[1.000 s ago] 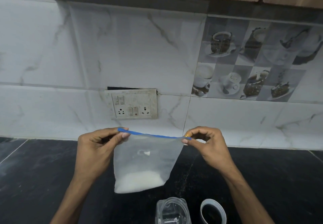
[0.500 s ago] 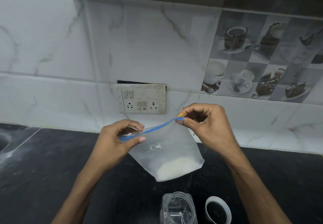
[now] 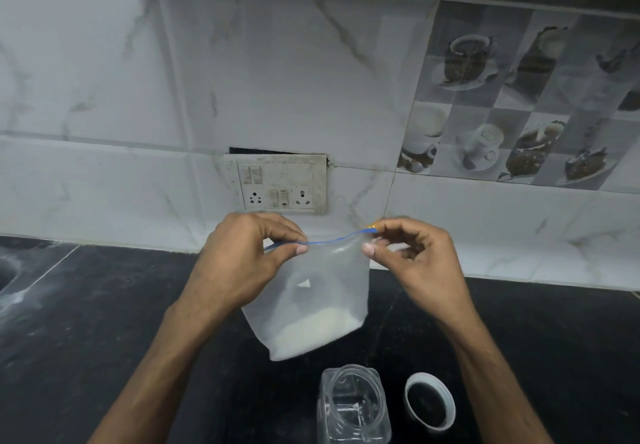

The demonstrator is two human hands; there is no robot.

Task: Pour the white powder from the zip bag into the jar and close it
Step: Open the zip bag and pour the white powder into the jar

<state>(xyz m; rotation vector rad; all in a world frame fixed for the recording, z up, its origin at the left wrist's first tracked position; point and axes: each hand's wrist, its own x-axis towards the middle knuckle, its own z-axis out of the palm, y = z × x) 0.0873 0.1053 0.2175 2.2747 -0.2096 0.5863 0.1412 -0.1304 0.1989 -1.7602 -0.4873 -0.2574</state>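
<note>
Left hand [image 3: 242,263] and right hand [image 3: 415,256] each pinch one end of the blue zip strip of a clear plastic zip bag [image 3: 311,291], which hangs between them above the black counter [image 3: 86,322], white powder [image 3: 311,332] pooled at its bottom. No legible writing appears on it. At 6 o'clock of the bag stands an open clear plastic jar [image 3: 353,405]; its white round lid [image 3: 430,401] lies at the jar's 3 o'clock.

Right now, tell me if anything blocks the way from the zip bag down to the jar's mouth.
Nothing visible does. The zip bag, held by both hands, hangs just above the open jar; its lid lies off to the right. The bag's blue zip looks shut, though.
</note>
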